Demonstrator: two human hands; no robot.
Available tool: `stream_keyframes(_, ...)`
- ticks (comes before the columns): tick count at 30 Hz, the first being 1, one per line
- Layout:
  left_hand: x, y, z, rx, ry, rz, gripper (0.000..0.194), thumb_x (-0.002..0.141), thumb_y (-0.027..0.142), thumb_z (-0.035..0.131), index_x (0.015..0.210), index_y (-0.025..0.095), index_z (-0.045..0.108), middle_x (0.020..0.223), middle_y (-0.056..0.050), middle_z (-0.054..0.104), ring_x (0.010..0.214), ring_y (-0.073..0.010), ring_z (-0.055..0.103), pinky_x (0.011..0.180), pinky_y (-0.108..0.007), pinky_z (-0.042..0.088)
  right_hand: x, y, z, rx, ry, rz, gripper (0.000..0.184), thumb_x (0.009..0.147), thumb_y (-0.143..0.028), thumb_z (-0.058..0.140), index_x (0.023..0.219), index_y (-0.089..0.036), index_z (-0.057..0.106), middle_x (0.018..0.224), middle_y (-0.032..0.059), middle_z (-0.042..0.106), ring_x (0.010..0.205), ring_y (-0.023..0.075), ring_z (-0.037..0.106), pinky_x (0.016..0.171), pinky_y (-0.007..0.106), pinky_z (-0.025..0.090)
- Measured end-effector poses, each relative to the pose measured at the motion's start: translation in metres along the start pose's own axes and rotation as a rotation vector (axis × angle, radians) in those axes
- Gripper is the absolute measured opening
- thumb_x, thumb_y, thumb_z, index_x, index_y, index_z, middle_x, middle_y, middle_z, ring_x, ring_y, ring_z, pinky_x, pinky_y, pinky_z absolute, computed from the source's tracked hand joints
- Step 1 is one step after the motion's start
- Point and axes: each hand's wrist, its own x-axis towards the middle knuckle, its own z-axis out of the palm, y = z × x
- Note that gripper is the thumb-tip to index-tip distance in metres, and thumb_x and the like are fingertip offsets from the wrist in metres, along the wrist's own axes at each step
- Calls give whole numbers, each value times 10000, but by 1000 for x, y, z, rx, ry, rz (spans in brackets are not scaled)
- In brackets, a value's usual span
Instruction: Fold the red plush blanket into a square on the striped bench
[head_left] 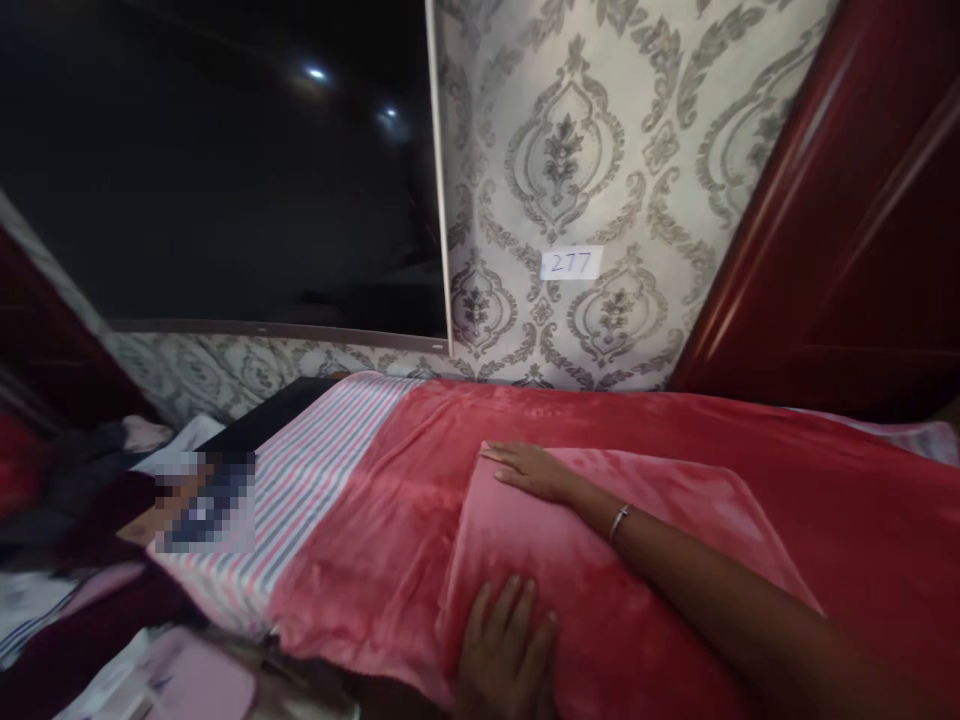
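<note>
A folded pinkish-red plush blanket lies on a larger red plush cloth of the same look. My left hand rests palm down at the near left edge of the folded blanket, fingers stretched out. Farther back, my right hand lies flat on the blanket's far left corner, its fingertips at the edge. A thin bracelet circles my right wrist. Neither hand grips anything. Part of the blanket is hidden under my right forearm.
A striped cloth covers the surface left of the red cloth. A large black television hangs on the patterned wall, where a paper marked 277 is stuck. Dark red wood stands right; clothes and a pink item lie lower left.
</note>
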Motion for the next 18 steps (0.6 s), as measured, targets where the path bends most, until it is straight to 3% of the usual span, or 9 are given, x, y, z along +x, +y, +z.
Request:
stream_keyframes(5,-2,4,-11,55,-88,13,319,840,262,566,1133,270,691,1254,-46,727,1261,-231,619,1138,-465,414,-2,6,8,-1,13,-2,622,1006,-552,361,1530,-227,448,1600,79,368,1475,265,348,1224,506,254)
stream_keyframes(9,-3,3,-21,104,-262,57,397,842,334,606,1225,251,668,1365,-67,662,1323,-255,568,1134,-492,419,1,11,12,-36,21,-27,634,994,-555,351,1519,-220,467,1596,88,374,1477,269,344,1231,511,245)
stream_keyframes(13,2,4,-30,120,-337,65,456,856,330,607,1302,238,629,1414,-67,626,1352,-250,540,1156,-499,397,0,2,4,-126,-3,83,650,976,-582,344,1541,-273,429,1620,51,328,1505,317,266,1206,615,226)
stream_keyframes(15,4,5,-32,126,-355,65,460,864,333,599,1314,240,624,1417,-70,622,1352,-254,539,1150,-501,402,-8,-3,-2,-159,7,134,657,970,-599,333,1554,-306,399,1635,35,289,1518,342,208,1179,672,222)
stream_keyframes(18,6,6,-33,115,-343,65,453,874,335,588,1314,238,627,1402,-74,633,1332,-254,555,1140,-499,404,-34,-3,-12,-190,55,128,675,953,-643,334,1531,-313,441,1632,42,302,1516,346,211,1180,661,237)
